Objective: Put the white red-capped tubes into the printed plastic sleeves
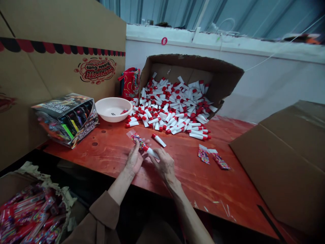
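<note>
Over the front of the red table [104,149], my left hand [135,159] is closed around a colourful printed wrapper [139,140] with a clear end. Between the fingers of my right hand [165,164] is a white tube [152,153], its red cap pointing into the wrapper's near end. A loose white tube with a red cap [159,139] lies just beyond my hands. Many similar tubes [175,108] spill from a tipped cardboard box [223,74] at the back. More printed wrappers [220,160] lie flat to the right.
A pale pink bowl [111,117] and a display box of packets [73,118] stand at the left. A red bag [130,83] is behind the bowl. At the lower left, a carton holds filled packets [27,213]. A large cardboard box [284,159] borders the right.
</note>
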The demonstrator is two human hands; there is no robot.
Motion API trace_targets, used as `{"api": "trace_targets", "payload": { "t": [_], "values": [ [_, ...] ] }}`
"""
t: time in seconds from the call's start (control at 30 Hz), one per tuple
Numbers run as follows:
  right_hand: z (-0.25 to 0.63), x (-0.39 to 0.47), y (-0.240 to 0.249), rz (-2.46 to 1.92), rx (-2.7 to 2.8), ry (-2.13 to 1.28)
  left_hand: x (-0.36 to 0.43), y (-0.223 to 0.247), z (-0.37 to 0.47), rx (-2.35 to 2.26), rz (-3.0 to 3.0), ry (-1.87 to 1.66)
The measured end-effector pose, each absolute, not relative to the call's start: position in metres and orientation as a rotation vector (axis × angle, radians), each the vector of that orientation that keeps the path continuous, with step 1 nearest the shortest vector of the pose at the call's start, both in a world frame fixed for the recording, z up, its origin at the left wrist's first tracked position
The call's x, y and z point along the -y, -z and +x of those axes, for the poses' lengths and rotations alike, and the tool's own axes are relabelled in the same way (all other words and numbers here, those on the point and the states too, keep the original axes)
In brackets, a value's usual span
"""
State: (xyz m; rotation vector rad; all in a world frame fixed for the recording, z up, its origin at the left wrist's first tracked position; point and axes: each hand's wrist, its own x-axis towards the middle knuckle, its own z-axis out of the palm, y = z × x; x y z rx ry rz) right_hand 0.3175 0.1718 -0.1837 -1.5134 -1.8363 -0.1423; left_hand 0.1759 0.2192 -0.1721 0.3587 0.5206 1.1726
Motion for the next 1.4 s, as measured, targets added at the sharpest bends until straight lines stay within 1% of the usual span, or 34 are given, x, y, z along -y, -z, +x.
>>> {"api": "trace_targets", "payload": {
  "t": [0.2,0.43,0.6,0.7,0.87,1.2,1.3,1.4],
  "values": [
    [0.323,-0.162,0.180,-1.429,1.674,-0.319,-0.224,0.170,0.168,-0.491,0.183,-1.073],
    [0.324,-0.162,0.168,-1.397,1.650,-0.473,-0.222,0.167,0.168,-0.481,0.202,-1.044],
    [0.322,-0.161,0.165,-1.347,1.567,-0.665,-0.222,0.169,0.171,-0.502,0.212,-1.078],
    [0.321,-0.159,0.168,-1.350,1.603,-0.631,-0.223,0.170,0.171,-0.516,0.192,-1.055],
    [0.322,-0.162,0.169,-1.360,1.721,-0.458,-0.222,0.172,0.172,-0.527,0.165,-1.030],
    [0.327,-0.169,0.178,-1.453,1.872,-0.011,-0.220,0.166,0.171,-0.538,0.235,-1.001],
    [0.324,-0.170,0.181,-1.472,1.840,0.017,-0.217,0.164,0.175,-0.564,0.311,-1.057],
    [0.319,-0.169,0.179,-1.451,1.759,-0.111,-0.213,0.166,0.180,-0.585,0.408,-1.103]
  ]
}}
